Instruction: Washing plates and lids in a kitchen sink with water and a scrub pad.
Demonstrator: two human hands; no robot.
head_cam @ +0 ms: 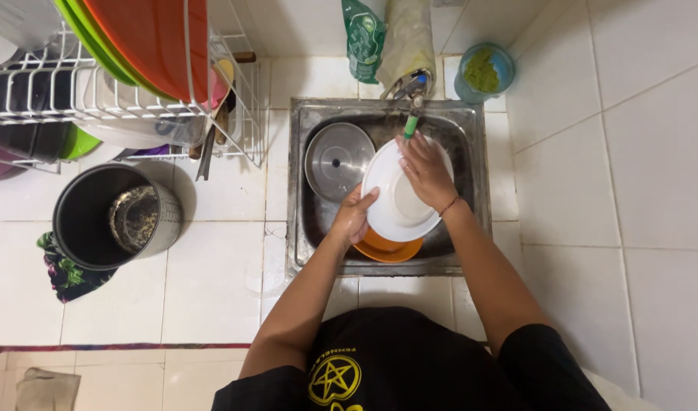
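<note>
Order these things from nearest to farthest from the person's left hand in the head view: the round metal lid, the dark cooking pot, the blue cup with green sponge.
From the left hand:
1. Round metal lid, in the sink just up-left of it.
2. Blue cup with green sponge, on the tiles behind the sink's far right corner.
3. Dark cooking pot, far left on the tiled counter.

plate (pixel 398 199): smooth white, glossy, looks like plastic or glazed ware. second plate (pixel 387 248): orange, smooth plastic look. sink (pixel 301 175): dull, stained metal. lid (pixel 339 160): brushed metal, soft sheen. tap (pixel 411 122): green plastic spout. pot (pixel 113 217): dark matt inside, scuffed metal bottom. rack (pixel 75 91): white coated wire. counter (pixel 212 266): glossy white tile. cloth (pixel 67 274): printed fabric, soft and matt. tub (pixel 482 72): clear bluish plastic.
</note>
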